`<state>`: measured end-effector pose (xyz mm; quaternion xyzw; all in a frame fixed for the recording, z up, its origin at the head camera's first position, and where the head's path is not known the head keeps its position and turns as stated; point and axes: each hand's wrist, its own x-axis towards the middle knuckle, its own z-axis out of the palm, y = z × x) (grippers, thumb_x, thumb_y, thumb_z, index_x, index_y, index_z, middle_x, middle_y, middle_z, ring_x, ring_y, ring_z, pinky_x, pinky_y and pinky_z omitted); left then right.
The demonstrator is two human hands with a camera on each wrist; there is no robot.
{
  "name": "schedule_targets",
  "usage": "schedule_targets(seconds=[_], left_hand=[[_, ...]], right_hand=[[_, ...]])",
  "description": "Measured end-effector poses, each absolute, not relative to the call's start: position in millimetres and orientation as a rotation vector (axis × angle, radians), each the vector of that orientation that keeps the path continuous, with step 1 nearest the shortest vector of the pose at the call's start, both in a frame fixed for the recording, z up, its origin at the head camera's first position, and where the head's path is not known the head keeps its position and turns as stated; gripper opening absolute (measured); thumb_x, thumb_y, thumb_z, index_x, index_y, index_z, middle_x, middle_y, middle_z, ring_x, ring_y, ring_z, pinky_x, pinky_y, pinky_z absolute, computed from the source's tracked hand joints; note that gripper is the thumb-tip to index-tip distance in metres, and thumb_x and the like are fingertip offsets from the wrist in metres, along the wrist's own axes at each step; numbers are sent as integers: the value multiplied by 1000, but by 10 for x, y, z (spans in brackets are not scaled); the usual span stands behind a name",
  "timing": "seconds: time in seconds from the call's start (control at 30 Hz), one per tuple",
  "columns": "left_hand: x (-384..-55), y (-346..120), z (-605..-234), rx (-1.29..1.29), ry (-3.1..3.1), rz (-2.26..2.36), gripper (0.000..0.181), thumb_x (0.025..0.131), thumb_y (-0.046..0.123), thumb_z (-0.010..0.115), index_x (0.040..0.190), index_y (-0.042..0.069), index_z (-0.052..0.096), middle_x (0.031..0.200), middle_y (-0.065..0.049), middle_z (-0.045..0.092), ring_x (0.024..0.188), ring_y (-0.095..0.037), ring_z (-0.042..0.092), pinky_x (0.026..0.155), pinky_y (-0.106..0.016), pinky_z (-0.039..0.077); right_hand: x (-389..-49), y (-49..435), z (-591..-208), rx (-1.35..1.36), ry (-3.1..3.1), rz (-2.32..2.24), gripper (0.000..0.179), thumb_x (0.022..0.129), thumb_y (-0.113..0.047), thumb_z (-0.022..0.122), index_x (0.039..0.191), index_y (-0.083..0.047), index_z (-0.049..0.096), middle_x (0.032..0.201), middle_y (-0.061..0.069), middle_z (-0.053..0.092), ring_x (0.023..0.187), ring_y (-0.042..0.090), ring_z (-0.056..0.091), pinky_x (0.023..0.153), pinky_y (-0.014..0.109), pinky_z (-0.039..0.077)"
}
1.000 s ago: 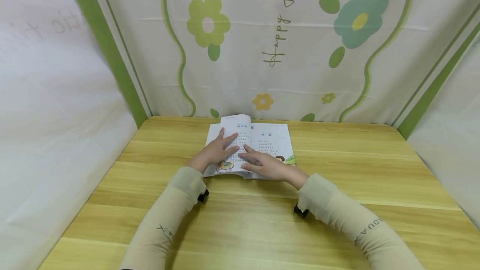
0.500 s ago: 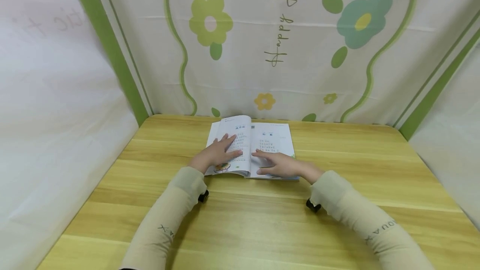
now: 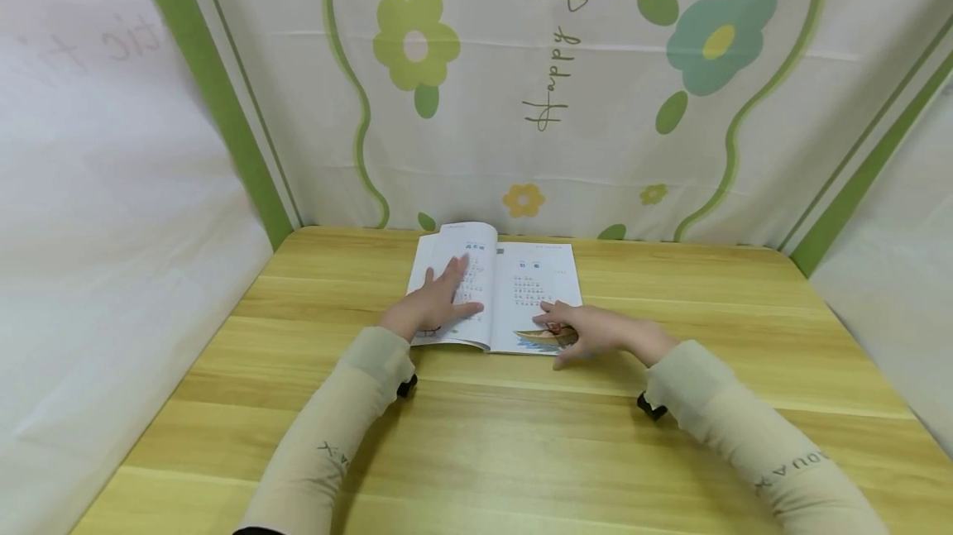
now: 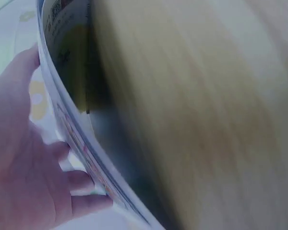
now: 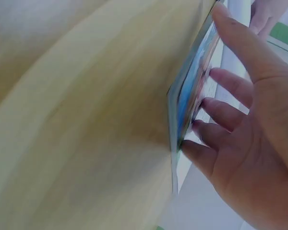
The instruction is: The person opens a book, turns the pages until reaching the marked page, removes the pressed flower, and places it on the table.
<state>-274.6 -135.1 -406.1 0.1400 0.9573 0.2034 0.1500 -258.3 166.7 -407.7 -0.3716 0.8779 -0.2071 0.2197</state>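
Note:
An open book (image 3: 524,287) lies on the table, with printed text on both pages and a boat picture low on the right page. Its left pages bulge up near the spine. My left hand (image 3: 435,301) rests on the left page, fingers spread; in the left wrist view that hand (image 4: 33,158) lies along the curved book (image 4: 81,129). My right hand (image 3: 599,330) is at the lower right corner of the right page. In the right wrist view, this hand's (image 5: 249,124) fingertips touch the page and its thumb reaches along the book's edge (image 5: 185,96).
A wooden table (image 3: 476,452) carries the book near its back edge. Behind it hangs a white curtain (image 3: 476,146) printed with flowers and lettering. White sheets with green bands close off the left and right sides.
My right hand has slid from the middle of the book rightward to the lower right corner, uncovering the boat picture. My left hand stays on the left page, shifting only slightly.

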Motion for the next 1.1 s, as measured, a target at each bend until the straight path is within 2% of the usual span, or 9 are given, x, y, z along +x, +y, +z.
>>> schedule_targets(seconds=[0.1, 0.17, 0.37, 0.5, 0.57, 0.67, 0.77, 0.93, 1.1], left_hand=[[-2762, -1345, -4057, 492, 2755, 514, 73, 89, 60, 45, 147, 45, 3, 154, -3, -12, 135, -44, -8, 102, -64, 13], [-2771, -1342, -4062, 526, 2765, 451, 65, 91, 60, 42, 145, 48, 9, 154, -5, -12, 135, -44, -9, 100, -66, 14], [-2758, -1286, -4049, 614, 2817, 389, 70, 89, 64, 41, 149, 33, 21, 155, 4, -5, 137, -37, -10, 102, -65, 8], [-2747, -1233, -4045, 675, 2836, 336, 78, 88, 65, 40, 150, 25, 17, 154, 9, -1, 138, -33, -8, 104, -62, 7], [-2752, -1220, -4040, 730, 2837, 279, 75, 89, 63, 39, 150, 27, 16, 155, 9, 0, 139, -33, -6, 104, -62, 8], [-2762, -1210, -4039, 813, 2815, 197, 62, 93, 58, 37, 149, 36, 18, 155, 6, 0, 138, -36, -5, 103, -63, 10], [-2764, -1214, -4046, 850, 2780, 133, 56, 93, 60, 33, 145, 45, 21, 155, 3, -5, 138, -38, -6, 102, -64, 12], [-2750, -1267, -4046, 819, 2759, 153, 66, 85, 71, 35, 144, 45, 25, 155, 3, -6, 138, -38, -6, 101, -65, 14], [-2733, -1330, -4024, 797, 2736, 238, 67, 84, 67, 45, 144, 43, 29, 156, 1, -3, 138, -38, -6, 101, -66, 13]], right_hand=[[-2568, 1702, -4066, -1039, 2436, -522, 75, 80, -35, 73, 143, -17, 38, 153, 8, 17, 139, 29, 11, 108, 46, 20], [-2565, 1706, -4064, -1048, 2430, -522, 74, 81, -32, 73, 144, -17, 37, 153, 8, 16, 139, 29, 11, 108, 45, 19], [-2586, 1705, -4049, -1025, 2420, -526, 70, 83, -29, 71, 143, -17, 39, 153, 7, 16, 139, 29, 11, 108, 47, 18], [-2599, 1702, -4039, -1015, 2410, -528, 68, 84, -29, 70, 143, -17, 39, 153, 7, 16, 139, 29, 11, 108, 48, 18], [-2603, 1701, -4046, -1025, 2407, -524, 68, 83, -30, 70, 143, -17, 39, 153, 8, 16, 139, 30, 11, 108, 47, 19], [-2599, 1699, -4047, -1037, 2397, -532, 69, 83, -30, 70, 143, -17, 38, 153, 8, 16, 139, 30, 10, 108, 47, 19], [-2596, 1704, -4049, -1037, 2394, -541, 69, 83, -30, 70, 143, -17, 38, 153, 7, 16, 139, 30, 10, 108, 47, 19], [-2604, 1729, -4061, -1033, 2390, -564, 68, 83, -29, 70, 143, -17, 39, 153, 6, 16, 139, 29, 10, 107, 48, 20], [-2605, 1750, -4047, -1042, 2382, -567, 69, 83, -27, 71, 143, -16, 39, 153, 7, 17, 139, 30, 10, 107, 48, 20]])
